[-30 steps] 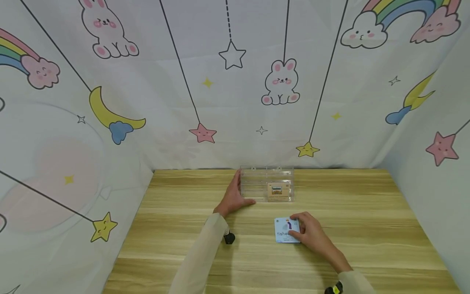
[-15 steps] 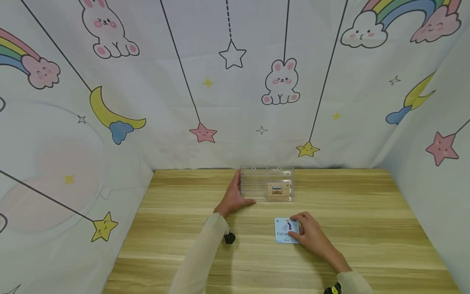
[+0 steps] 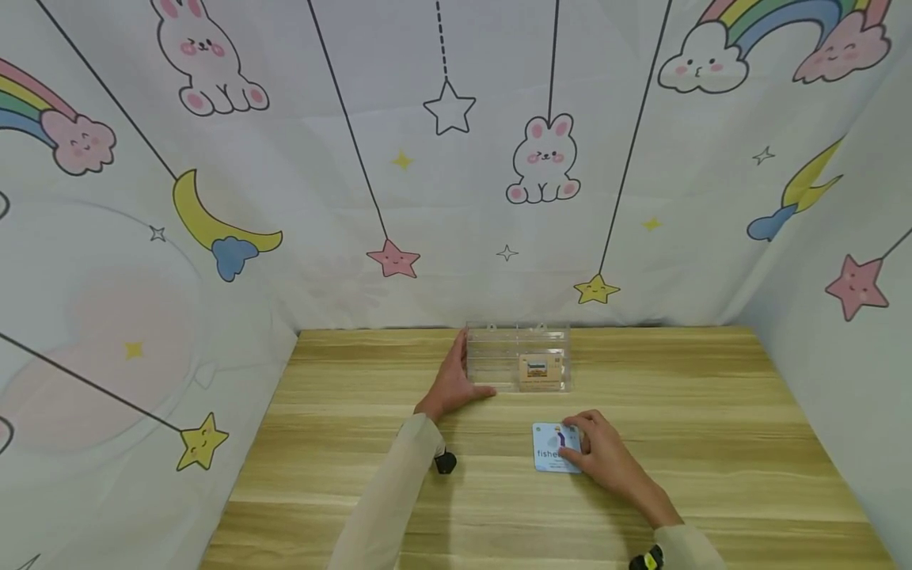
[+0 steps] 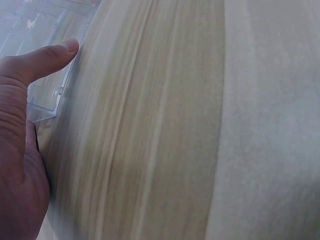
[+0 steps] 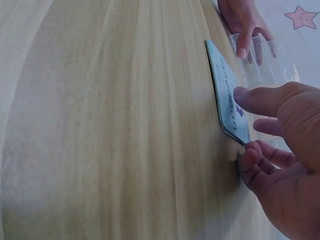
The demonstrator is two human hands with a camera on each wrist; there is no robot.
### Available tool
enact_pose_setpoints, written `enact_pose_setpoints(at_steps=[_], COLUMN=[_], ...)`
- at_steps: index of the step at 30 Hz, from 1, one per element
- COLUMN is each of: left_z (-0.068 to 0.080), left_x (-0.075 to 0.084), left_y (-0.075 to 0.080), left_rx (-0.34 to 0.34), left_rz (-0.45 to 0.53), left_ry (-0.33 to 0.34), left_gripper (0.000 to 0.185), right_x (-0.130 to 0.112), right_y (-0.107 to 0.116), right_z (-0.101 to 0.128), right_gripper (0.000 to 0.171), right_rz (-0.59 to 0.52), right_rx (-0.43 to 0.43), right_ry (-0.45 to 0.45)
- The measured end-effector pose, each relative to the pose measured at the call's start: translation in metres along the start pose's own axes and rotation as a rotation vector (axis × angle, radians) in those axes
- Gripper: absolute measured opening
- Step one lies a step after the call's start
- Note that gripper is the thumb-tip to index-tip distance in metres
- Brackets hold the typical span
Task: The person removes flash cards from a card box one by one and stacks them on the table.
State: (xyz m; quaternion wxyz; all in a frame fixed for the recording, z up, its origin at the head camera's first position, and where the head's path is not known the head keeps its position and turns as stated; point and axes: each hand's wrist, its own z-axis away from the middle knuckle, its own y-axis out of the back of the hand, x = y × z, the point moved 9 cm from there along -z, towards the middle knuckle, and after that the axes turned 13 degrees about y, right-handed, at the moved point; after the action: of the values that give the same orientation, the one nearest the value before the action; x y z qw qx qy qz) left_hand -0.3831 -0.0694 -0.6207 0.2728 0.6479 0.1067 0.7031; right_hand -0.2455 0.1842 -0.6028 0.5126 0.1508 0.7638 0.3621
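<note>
On counter, right hand (image 3: 602, 455): fingertips pinch right edge of card (image 3: 554, 448), lying flat near front.
Left hand (image 3: 454, 382): fingers relaxed, steadying clear box (image 3: 518, 358).
Card handling: probably light, thin, bendy; grip at a lifted edge.
Counter (image 3: 342, 467): smooth wood.

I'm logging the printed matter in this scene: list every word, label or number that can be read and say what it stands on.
"fishe": pale blue card on the table, the rest of the word covered by the right hand; the smaller line beneath it is too small to read.
Small yellow-brown card in the clear acrylic holder that the left hand touches: its print is too small to read.
Right wrist view: the blue card's lettering shows edge-on, not legible.
</note>
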Motion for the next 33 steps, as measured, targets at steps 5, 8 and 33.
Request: enact_pose_setpoints(at_steps=[5, 8, 33], left_z=[0.001, 0.001, -0.001], left_x=[0.0, 0.0, 0.0], left_y=[0.0, 0.001, 0.001], left_rx=[0.002, 0.001, 0.005], left_rz=[-0.019, -0.025, -0.007], left_ry=[0.013, 0.016, -0.014], left_gripper=[0.138, 0.139, 0.138], right_x=[-0.005, -0.009, 0.004], right_y=[0.007, 0.014, 0.043], right_z=[-0.008, -0.016, -0.069], right_gripper=[0.046, 0.045, 0.05], right_rz=[0.02, 0.027, 0.001], right_rx=[0.027, 0.054, 0.13], right_ry=[0.066, 0.107, 0.101])
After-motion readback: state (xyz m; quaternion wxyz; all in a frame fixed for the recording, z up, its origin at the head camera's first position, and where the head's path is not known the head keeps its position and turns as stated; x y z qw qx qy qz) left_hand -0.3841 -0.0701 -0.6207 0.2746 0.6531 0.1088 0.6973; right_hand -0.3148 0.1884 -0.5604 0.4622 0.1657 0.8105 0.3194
